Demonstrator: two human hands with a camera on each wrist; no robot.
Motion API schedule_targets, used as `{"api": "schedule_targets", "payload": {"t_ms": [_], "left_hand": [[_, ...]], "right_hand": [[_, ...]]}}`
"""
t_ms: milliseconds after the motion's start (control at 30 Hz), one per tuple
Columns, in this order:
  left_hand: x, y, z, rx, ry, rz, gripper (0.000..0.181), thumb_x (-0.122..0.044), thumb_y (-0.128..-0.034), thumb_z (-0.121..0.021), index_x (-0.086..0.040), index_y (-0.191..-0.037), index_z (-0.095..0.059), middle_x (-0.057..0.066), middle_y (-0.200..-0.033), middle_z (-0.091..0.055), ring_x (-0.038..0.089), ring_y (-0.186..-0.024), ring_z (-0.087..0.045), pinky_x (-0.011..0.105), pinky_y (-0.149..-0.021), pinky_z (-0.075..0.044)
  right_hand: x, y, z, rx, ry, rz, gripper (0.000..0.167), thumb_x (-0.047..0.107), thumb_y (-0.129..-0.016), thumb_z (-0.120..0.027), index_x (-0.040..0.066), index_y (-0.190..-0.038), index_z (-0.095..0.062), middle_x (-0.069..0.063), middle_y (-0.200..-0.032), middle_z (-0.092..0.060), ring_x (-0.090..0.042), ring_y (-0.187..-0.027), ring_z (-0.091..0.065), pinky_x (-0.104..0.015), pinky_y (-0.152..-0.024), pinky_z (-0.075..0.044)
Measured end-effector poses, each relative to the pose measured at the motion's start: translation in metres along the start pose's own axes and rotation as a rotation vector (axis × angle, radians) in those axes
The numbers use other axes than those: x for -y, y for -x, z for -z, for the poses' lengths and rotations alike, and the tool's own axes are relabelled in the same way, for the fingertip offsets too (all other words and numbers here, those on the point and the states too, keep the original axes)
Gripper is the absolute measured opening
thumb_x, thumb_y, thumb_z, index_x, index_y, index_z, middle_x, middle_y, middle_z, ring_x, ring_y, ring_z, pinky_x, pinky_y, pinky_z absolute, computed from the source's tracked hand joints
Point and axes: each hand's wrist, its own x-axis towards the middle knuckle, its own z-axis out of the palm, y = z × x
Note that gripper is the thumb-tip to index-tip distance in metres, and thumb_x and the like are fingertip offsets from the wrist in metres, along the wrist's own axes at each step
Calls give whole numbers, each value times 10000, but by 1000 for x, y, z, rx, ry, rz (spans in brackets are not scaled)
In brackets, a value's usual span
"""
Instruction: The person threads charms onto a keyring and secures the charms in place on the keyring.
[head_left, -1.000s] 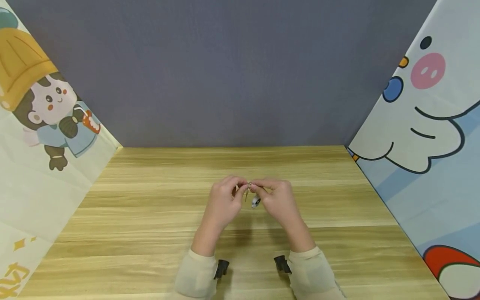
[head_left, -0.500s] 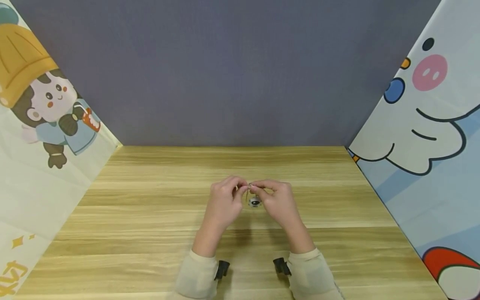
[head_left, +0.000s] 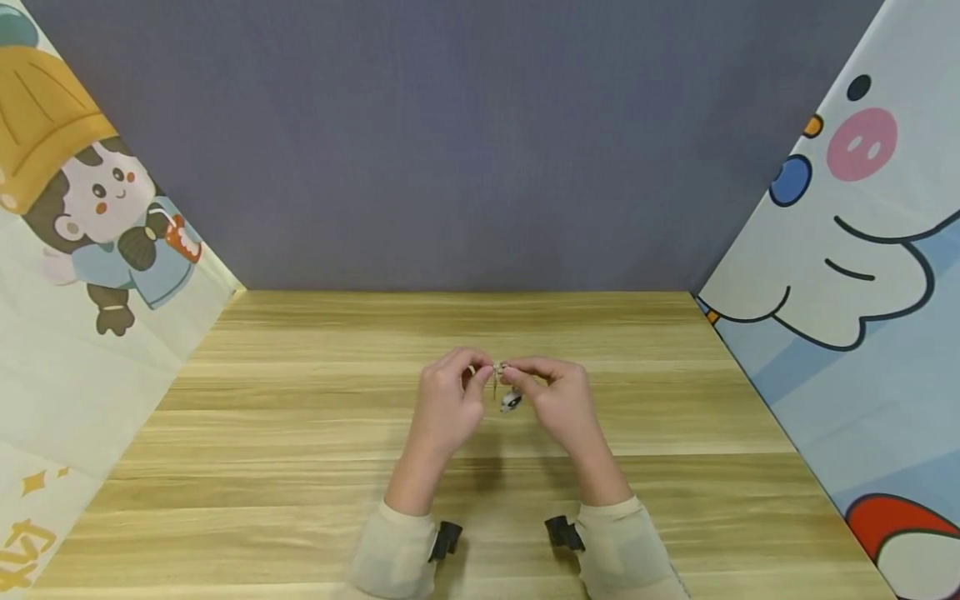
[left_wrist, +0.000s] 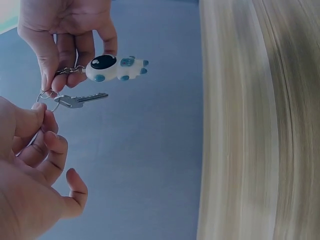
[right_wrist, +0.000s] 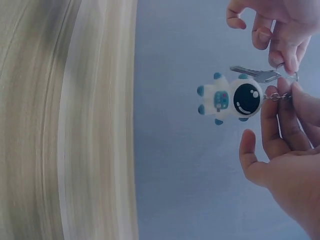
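Note:
Over the middle of the table, both hands meet at a small metal key ring (left_wrist: 38, 97). My left hand (head_left: 453, 397) pinches the ring between thumb and forefinger. My right hand (head_left: 557, 398) pinches the other side, where the chain (right_wrist: 272, 97) of an astronaut keychain (right_wrist: 221, 100) reaches its fingertips. The white astronaut figure, with teal limbs and a black visor, dangles below the right fingers. A silver key (left_wrist: 75, 101) hangs from the ring between the hands. Fingertips hide just how ring and chain join.
Below the hands lies the wood-grain table (head_left: 300, 467). A grey panel (head_left: 465, 150) rises at its back edge. Printed cartoon panels flank it, one at left (head_left: 45, 367) and one at right (head_left: 795, 275). A black mount (head_left: 446, 541) sits at the left cuff.
The hands stay in almost the same place. The dangling astronaut turns to face the camera, then swings sideways again. The fingertips shift slightly on the ring.

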Motion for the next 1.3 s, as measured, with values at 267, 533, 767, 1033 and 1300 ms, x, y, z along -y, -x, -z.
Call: {"api": "schedule_targets", "payload": {"t_ms": [267,533,767,1033,1300], "left_hand": [[-3,0,-1,15,177,141,46,-14,-981,-719,-22,-940,-737,126,-885,-766,190,-797,-637,245,-715,-527],[-1,-1,-1,51,217,169,43,-62,-993,-730,-32,-980,-759,128,-901,-770,169,-783,-623,225,-663,-489],[0,-3,-3,64,220,135,66,-86,-1008,-724,-40,-1016,-770,89,-889,-741,155,-755,-606,233,-659,-506],[2,-4,-1,74,204,120,80,-92,-1018,-714,-37,-1026,-772,88,-917,-744,150,-759,-592,241,-665,-506],[2,-7,0,70,178,72,76,-67,-1011,-718,-20,-1021,-777,109,-917,-753,166,-758,-610,233,-688,-522]], "right_hand": [[-1,-1,1,6,-159,-74,160,101,-978,-772,6,-1098,-821,-139,-1039,-826,-97,-888,-776,-260,-880,-643],[-1,-3,2,-17,-78,-56,145,114,-993,-755,36,-1089,-832,-136,-1026,-829,-125,-913,-762,-241,-862,-609],[2,-3,5,-21,36,-30,145,192,-1007,-752,112,-1078,-849,-80,-1054,-833,-169,-1020,-746,-299,-857,-557],[7,-3,7,-13,133,68,149,204,-1012,-748,120,-1084,-848,-76,-1002,-833,-174,-807,-732,-320,-700,-557],[10,-2,7,-26,257,288,155,145,-993,-754,41,-1077,-833,-113,-1009,-830,-251,-891,-801,-455,-826,-662]]}}
